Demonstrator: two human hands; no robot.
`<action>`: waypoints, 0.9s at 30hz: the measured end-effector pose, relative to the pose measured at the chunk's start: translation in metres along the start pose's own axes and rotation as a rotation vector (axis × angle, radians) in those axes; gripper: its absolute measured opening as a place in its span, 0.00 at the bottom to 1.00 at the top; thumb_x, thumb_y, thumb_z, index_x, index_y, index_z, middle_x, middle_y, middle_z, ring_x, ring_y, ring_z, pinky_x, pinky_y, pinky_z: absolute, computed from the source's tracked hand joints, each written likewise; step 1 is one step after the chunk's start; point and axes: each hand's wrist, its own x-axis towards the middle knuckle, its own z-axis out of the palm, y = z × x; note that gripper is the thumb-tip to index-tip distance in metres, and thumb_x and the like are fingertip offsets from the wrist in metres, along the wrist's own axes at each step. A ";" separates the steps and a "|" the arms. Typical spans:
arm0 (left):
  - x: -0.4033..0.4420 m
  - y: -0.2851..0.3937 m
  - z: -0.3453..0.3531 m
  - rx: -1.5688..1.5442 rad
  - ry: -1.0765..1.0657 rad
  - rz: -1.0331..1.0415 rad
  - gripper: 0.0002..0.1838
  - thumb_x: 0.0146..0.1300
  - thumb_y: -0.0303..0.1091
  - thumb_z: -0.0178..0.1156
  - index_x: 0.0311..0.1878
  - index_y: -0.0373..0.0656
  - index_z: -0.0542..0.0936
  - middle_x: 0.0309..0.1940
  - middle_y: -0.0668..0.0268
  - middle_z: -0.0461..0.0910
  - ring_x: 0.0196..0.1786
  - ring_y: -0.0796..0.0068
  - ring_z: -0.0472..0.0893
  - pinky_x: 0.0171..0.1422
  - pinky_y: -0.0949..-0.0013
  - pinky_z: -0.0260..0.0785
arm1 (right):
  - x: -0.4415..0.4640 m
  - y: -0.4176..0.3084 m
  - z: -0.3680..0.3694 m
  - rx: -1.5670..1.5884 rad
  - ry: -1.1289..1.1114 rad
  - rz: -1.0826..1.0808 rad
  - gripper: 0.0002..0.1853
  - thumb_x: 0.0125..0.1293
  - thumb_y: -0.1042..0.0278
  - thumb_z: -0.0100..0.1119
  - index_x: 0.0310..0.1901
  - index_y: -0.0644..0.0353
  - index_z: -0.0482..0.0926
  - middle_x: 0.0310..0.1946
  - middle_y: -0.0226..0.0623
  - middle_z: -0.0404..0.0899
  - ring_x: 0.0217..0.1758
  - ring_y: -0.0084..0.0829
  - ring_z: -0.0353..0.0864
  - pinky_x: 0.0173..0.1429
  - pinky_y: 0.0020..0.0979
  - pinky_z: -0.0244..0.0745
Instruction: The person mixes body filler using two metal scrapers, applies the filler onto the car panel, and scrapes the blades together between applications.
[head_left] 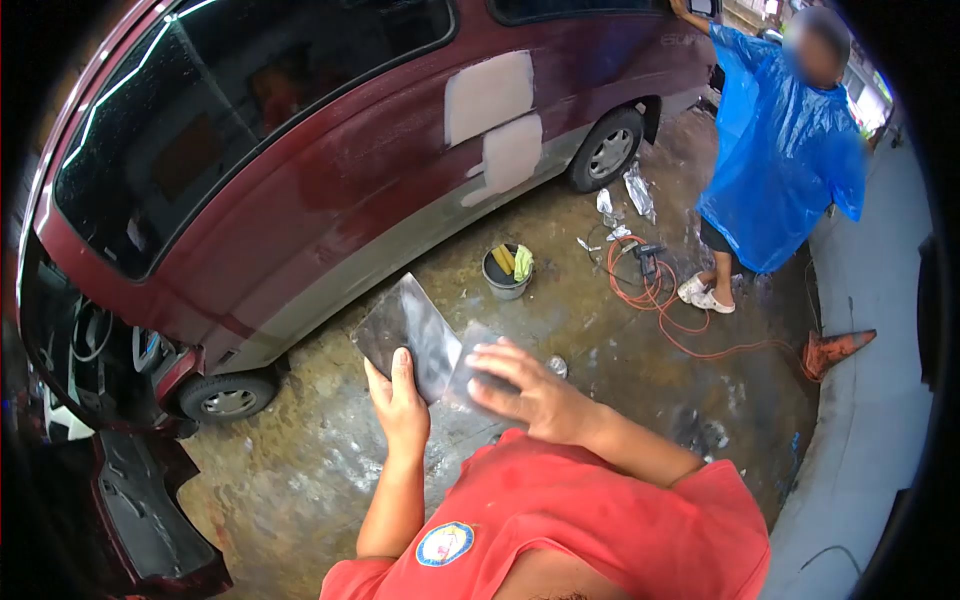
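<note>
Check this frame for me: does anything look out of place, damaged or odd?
Yes: pale patches interrupt the maroon van side, so its finish looks uneven, perhaps under repair. An orange cord lies in loose loops on the floor beside white shoes, a possible trip hazard, with crumpled scraps near the farther wheel.
</note>
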 end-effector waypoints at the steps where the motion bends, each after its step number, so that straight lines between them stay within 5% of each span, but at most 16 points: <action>1: 0.002 -0.004 0.003 -0.139 0.047 -0.139 0.20 0.75 0.31 0.54 0.66 0.34 0.67 0.55 0.61 0.77 0.54 0.72 0.77 0.63 0.68 0.69 | 0.003 0.001 0.006 -0.006 -0.019 -0.013 0.36 0.59 0.66 0.65 0.71 0.44 0.68 0.68 0.47 0.62 0.74 0.52 0.62 0.76 0.57 0.57; 7: 0.026 -0.053 -0.004 -0.284 0.092 -0.411 0.20 0.72 0.29 0.54 0.65 0.37 0.69 0.53 0.58 0.79 0.52 0.64 0.82 0.57 0.58 0.78 | 0.003 0.062 0.043 0.020 0.012 0.104 0.39 0.58 0.81 0.61 0.71 0.42 0.67 0.67 0.46 0.61 0.73 0.51 0.62 0.76 0.50 0.61; 11: 0.063 -0.061 -0.006 -0.380 0.182 -0.476 0.20 0.73 0.30 0.53 0.66 0.40 0.67 0.54 0.58 0.79 0.52 0.65 0.82 0.57 0.60 0.78 | -0.022 0.153 0.046 -0.253 -0.231 0.340 0.38 0.55 0.85 0.57 0.69 0.45 0.71 0.67 0.44 0.65 0.73 0.49 0.63 0.76 0.47 0.60; 12: 0.080 -0.054 -0.002 -0.287 0.222 -0.371 0.22 0.75 0.34 0.54 0.68 0.41 0.66 0.54 0.59 0.78 0.52 0.65 0.83 0.55 0.60 0.79 | -0.025 0.167 0.047 -0.214 -0.197 0.403 0.38 0.54 0.86 0.56 0.69 0.45 0.72 0.67 0.43 0.66 0.73 0.49 0.63 0.76 0.47 0.60; 16: 0.166 -0.058 0.010 -0.254 0.151 -0.126 0.27 0.77 0.40 0.52 0.72 0.36 0.64 0.66 0.58 0.71 0.66 0.66 0.73 0.74 0.62 0.60 | 0.015 0.228 0.034 -0.188 -0.036 0.482 0.39 0.53 0.87 0.52 0.68 0.45 0.73 0.66 0.41 0.68 0.72 0.48 0.64 0.76 0.48 0.59; 19: 0.231 -0.059 0.050 0.058 0.043 0.029 0.20 0.75 0.30 0.56 0.66 0.36 0.68 0.55 0.64 0.76 0.54 0.77 0.77 0.63 0.71 0.69 | 0.090 0.265 -0.006 -0.265 0.083 0.421 0.38 0.52 0.86 0.54 0.67 0.45 0.74 0.65 0.39 0.68 0.71 0.47 0.65 0.76 0.53 0.57; 21: 0.275 -0.060 0.070 -0.013 -0.017 0.060 0.19 0.73 0.25 0.56 0.65 0.36 0.68 0.53 0.67 0.76 0.52 0.81 0.76 0.61 0.74 0.69 | 0.136 0.286 -0.037 -0.320 0.146 0.318 0.37 0.52 0.85 0.54 0.66 0.44 0.75 0.64 0.38 0.69 0.71 0.46 0.66 0.75 0.53 0.58; 27: 0.365 -0.045 0.133 0.298 -0.181 0.212 0.16 0.73 0.26 0.54 0.61 0.34 0.74 0.40 0.69 0.82 0.42 0.82 0.78 0.48 0.76 0.72 | 0.224 0.327 -0.101 -0.424 0.231 0.233 0.33 0.53 0.81 0.56 0.63 0.46 0.78 0.60 0.37 0.72 0.68 0.43 0.69 0.69 0.50 0.63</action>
